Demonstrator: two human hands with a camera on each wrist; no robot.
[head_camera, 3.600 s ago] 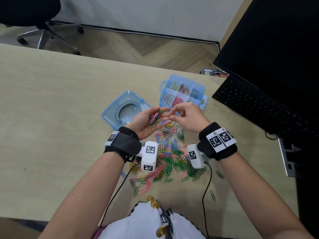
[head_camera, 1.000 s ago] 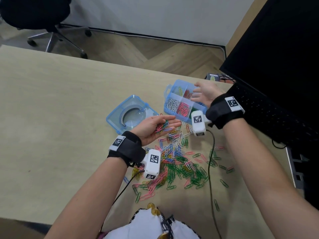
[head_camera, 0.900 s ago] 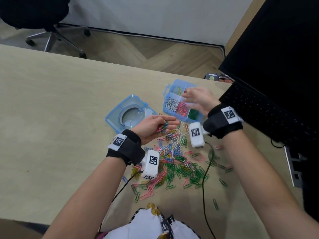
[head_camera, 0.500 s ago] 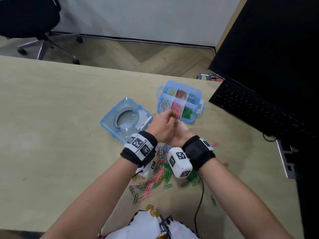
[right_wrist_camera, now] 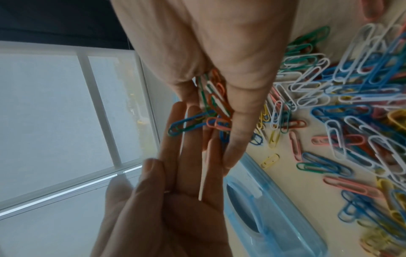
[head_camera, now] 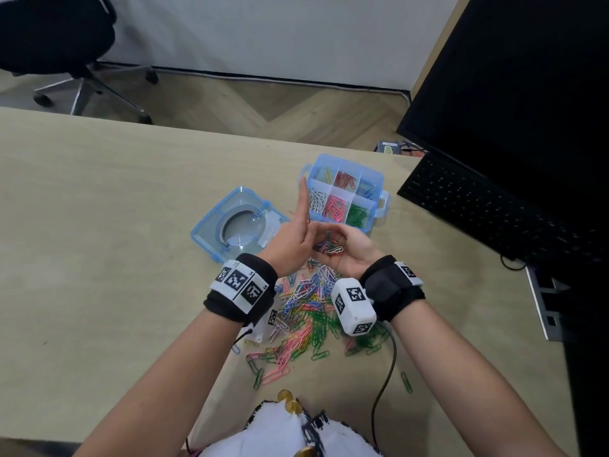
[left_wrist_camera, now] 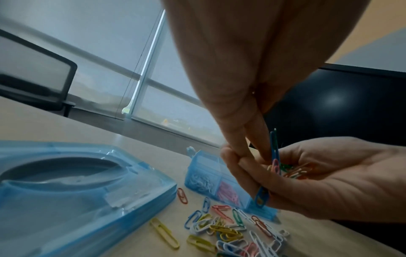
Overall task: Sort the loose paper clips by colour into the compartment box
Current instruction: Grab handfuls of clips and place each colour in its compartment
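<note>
My right hand (head_camera: 349, 250) is cupped palm-up above the table and holds a small mixed bunch of paper clips (head_camera: 329, 249). In the right wrist view its thumb (right_wrist_camera: 237, 130) lies over the bunch (right_wrist_camera: 217, 102). My left hand (head_camera: 295, 237) stands edge-on against it with its fingers (left_wrist_camera: 237, 139) straight and touching the right fingers; it grips nothing. The blue compartment box (head_camera: 379, 206) sits just beyond, with white, pink, green, yellow, red and blue clips in separate cells. A loose pile of clips (head_camera: 306, 305) lies under my wrists.
The box's clear blue lid (head_camera: 211, 232) lies left of the hands. A black keyboard (head_camera: 478, 206) and monitor (head_camera: 527, 77) stand to the right. A black cable (head_camera: 389, 367) runs down from my right wrist. An office chair (head_camera: 66, 44) stands beyond the table.
A second ago my left palm carried the bunch while the right hand was at the box. The hands then met, and the bunch now lies in the right palm with the left fingers straightened.
</note>
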